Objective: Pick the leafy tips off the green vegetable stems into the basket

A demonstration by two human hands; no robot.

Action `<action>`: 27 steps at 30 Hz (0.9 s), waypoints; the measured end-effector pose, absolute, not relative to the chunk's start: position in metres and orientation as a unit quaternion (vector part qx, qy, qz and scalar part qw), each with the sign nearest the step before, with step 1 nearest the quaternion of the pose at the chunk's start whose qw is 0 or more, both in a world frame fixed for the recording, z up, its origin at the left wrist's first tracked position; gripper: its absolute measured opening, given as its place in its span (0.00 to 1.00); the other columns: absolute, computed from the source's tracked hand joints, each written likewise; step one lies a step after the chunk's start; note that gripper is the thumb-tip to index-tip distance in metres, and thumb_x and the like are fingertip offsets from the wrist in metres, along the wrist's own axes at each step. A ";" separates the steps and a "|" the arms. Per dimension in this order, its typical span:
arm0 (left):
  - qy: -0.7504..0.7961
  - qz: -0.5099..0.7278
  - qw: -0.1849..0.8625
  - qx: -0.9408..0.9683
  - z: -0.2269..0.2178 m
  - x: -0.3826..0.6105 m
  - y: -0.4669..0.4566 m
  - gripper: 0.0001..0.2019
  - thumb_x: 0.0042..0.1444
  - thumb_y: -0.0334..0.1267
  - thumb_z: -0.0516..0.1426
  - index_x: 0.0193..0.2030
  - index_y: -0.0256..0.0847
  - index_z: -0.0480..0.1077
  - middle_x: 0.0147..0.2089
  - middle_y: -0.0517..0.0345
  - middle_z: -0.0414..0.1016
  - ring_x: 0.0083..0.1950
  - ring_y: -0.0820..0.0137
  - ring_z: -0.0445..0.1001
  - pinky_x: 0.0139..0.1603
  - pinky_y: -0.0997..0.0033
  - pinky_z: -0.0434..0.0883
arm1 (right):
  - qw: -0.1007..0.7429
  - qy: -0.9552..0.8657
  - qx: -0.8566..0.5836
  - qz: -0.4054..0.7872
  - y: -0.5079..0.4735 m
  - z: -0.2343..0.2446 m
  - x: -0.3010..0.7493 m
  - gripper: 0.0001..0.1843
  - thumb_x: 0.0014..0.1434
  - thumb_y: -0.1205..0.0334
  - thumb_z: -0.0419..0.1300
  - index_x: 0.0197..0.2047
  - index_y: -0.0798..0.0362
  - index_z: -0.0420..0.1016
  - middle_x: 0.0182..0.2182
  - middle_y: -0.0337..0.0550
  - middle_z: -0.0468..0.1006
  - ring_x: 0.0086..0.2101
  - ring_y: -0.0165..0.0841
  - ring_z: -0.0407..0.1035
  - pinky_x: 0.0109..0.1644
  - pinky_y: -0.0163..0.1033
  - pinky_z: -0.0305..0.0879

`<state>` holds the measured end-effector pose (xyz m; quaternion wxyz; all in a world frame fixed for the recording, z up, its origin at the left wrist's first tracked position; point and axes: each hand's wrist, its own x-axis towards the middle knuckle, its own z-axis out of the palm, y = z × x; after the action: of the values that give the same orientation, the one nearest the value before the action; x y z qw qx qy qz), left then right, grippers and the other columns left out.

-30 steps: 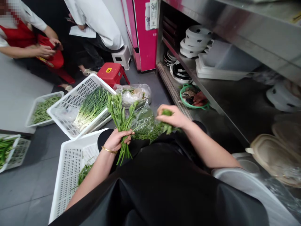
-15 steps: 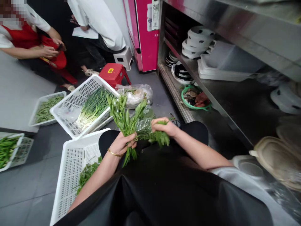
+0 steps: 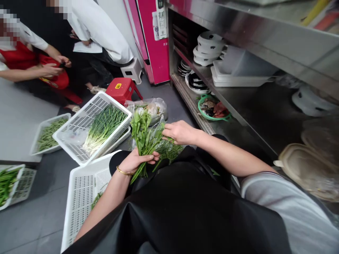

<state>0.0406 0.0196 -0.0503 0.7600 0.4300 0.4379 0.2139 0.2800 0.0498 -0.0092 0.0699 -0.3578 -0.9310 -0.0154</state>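
In the head view, my left hand (image 3: 140, 160) is closed around the stems of a bunch of leafy greens (image 3: 141, 132), leaves up and stem ends down over my lap. My right hand (image 3: 181, 132) is at the bunch's right side, its fingers pinched on some leafy greens; the fingertips are partly hidden among leaves. Beneath the right hand, a heap of thin green stems (image 3: 169, 151) lies by clear plastic. A white basket (image 3: 83, 187) with some greens stands at my left, partly covered by my left arm.
Beyond lie a tilted white basket (image 3: 62, 135) of scallions (image 3: 104, 125), a basin of green beans (image 3: 51, 134), a filled plastic bag (image 3: 156, 106) and a red stool (image 3: 118, 88). Two people are at the upper left. Metal shelves (image 3: 238, 106) with dishes run along the right.
My right hand has moved up and left to the bunch; the clump of greens it held low before is no longer seen in it. My left hand still grips the bunch.
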 end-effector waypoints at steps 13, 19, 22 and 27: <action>0.399 0.354 0.763 0.365 -0.065 0.022 0.016 0.07 0.49 0.35 0.62 0.33 0.35 0.69 0.19 0.65 0.61 0.17 0.80 0.58 0.18 0.79 0.55 | 0.215 -0.866 -0.448 0.052 0.023 -0.026 0.312 0.15 0.62 0.57 0.51 0.45 0.54 0.73 0.35 0.45 0.76 0.32 0.30 0.69 0.33 0.33 0.59; 0.418 0.356 0.730 0.406 -0.059 0.025 0.014 0.07 0.50 0.34 0.61 0.32 0.35 0.68 0.18 0.65 0.61 0.17 0.80 0.58 0.19 0.77 0.56 | 0.281 -0.861 -0.422 0.046 0.022 -0.002 0.311 0.16 0.61 0.56 0.52 0.46 0.57 0.72 0.35 0.48 0.75 0.33 0.31 0.70 0.36 0.36 0.64; 0.416 0.345 0.728 0.423 -0.055 0.029 0.012 0.07 0.50 0.34 0.61 0.32 0.35 0.68 0.18 0.65 0.61 0.17 0.80 0.58 0.19 0.77 0.57 | 0.128 -0.925 -0.358 0.017 0.029 -0.002 0.279 0.14 0.61 0.60 0.51 0.43 0.58 0.73 0.34 0.49 0.74 0.29 0.32 0.68 0.29 0.35 0.58; 0.425 0.312 0.731 0.432 -0.052 0.017 0.005 0.10 0.48 0.35 0.63 0.35 0.34 0.69 0.17 0.64 0.63 0.18 0.78 0.60 0.20 0.76 0.58 | 0.069 -0.942 -0.302 0.127 0.051 -0.025 0.269 0.09 0.57 0.65 0.53 0.31 0.58 0.74 0.29 0.46 0.73 0.27 0.29 0.66 0.29 0.33 0.56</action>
<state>0.0165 0.0046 -0.0515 0.7314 0.4320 0.4254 0.3123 0.2691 0.0510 -0.0253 0.0692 -0.3022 -0.9422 0.1269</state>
